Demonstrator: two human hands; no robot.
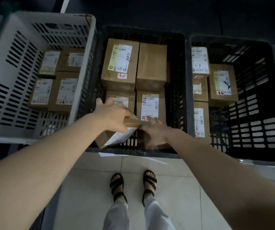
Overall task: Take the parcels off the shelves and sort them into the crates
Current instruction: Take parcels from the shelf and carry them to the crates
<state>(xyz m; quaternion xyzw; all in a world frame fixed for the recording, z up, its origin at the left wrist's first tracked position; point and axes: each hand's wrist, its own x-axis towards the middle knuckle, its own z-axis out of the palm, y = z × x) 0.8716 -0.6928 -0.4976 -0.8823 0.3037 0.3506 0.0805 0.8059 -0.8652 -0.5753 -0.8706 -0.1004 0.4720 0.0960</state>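
Floor [166,188]: pale square tiles, dimly lit, the room beyond the crates dark. Crates, 3, side by side on the floor ahead of my feet: 1 white crate [4,67] at left, slotted walls, standing taller than the others; 1 black middle crate [177,97]; 1 black right crate [258,122], both with slotted walls. Stowed parcels [120,63]: brown cardboard boxes with white printed labels, several bearing small red-bordered handwritten tags; 4 visible in the white crate, 4 in the middle crate, 4 in the right crate. Parcel in hand [116,137]: brown cardboard, taped, white shipping label on the face turned toward me, tilted with 1 corner low, inside the middle crate at its near-left corner, close against the near wall. My left hand [113,113]: fingers and thumb clamped over the parcel's upper edge. My right hand [155,133]: fingers spread and relaxed, holding nothing, just beside the parcel's right end inside the middle crate; I cannot tell whether it touches. Also in view: my black strapped sandals [116,185] and white trousers [116,216].
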